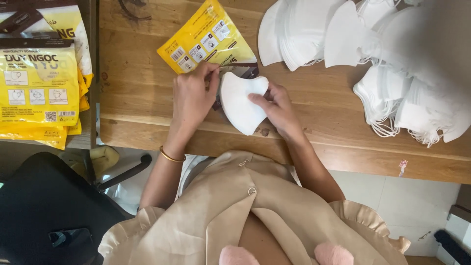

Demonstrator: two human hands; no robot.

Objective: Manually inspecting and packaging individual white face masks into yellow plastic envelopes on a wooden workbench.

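White, soft and light, the folded mask (243, 102) is pinched at its edge by the right hand (277, 105), while the left hand (192, 95) grips the yellow pouch (206, 39).

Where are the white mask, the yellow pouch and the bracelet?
mask (240, 105), head view, middle of its white face.
pouch (206, 41), head view, middle of its yellow back.
bracelet (170, 157), head view, gold band on left wrist.

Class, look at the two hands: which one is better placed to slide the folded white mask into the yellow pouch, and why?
Probably the right hand: its fingers already grip the white mask, which lies at the mouth of the yellow pouch. The left hand pins the pouch's opening.
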